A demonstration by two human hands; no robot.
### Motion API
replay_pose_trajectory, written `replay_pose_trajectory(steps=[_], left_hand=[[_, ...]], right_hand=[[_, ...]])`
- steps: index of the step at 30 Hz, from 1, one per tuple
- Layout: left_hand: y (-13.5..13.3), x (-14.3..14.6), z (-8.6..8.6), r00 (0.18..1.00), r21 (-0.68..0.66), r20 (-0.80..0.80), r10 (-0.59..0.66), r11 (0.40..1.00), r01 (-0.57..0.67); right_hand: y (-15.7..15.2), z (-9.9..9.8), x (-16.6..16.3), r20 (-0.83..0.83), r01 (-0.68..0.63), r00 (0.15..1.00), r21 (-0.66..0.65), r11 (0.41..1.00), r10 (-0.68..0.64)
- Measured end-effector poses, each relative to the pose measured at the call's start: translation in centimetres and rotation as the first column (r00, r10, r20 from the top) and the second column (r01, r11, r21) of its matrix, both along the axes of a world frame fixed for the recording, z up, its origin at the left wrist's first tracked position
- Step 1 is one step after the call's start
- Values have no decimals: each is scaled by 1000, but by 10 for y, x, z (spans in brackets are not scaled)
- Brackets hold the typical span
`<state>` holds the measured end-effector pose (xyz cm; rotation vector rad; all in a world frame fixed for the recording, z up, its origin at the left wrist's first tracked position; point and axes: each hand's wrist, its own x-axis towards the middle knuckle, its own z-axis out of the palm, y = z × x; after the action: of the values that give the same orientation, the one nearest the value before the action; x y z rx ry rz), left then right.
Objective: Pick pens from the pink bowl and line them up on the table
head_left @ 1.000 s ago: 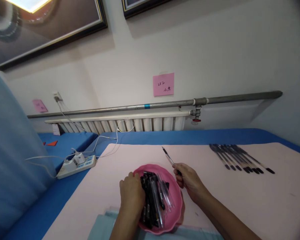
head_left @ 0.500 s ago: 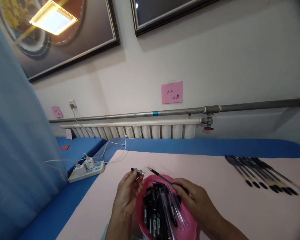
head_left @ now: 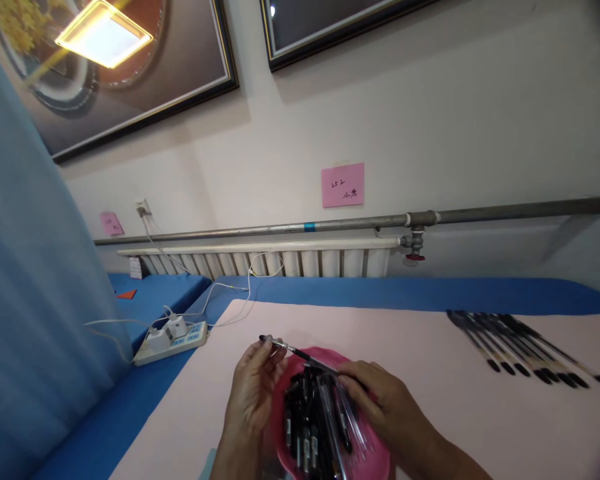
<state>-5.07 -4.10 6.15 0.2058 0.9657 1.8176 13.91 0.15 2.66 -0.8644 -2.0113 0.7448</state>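
The bottom edge cuts off the pink bowl (head_left: 379, 455).

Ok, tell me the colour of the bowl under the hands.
The bowl is bright pink; it shows best in the head view.

"252" on pink wall note (head_left: 343, 185)

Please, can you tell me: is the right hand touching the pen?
Touching. The head view shows the right hand gripping the pen, whose shaft goes directly into its grasp.
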Motion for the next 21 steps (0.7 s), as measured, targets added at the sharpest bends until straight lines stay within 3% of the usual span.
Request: replay_pose_trajectory(steps=[4, 10, 21], left_hand=[[-1, 4, 1, 995, 18, -96, 11, 1000, -10], [2, 15, -4, 989, 42, -131, -65, 997, 71], [4, 15, -11, 974, 19, -191, -122, 992, 128]], right_hand=[[-1, 2, 0, -4, -5, 1000, 18, 1000, 5], [-3, -1, -2, 24, -14, 1000, 10, 1000, 14], [-6, -5, -7, -57, -74, 996, -226, 971, 62]])
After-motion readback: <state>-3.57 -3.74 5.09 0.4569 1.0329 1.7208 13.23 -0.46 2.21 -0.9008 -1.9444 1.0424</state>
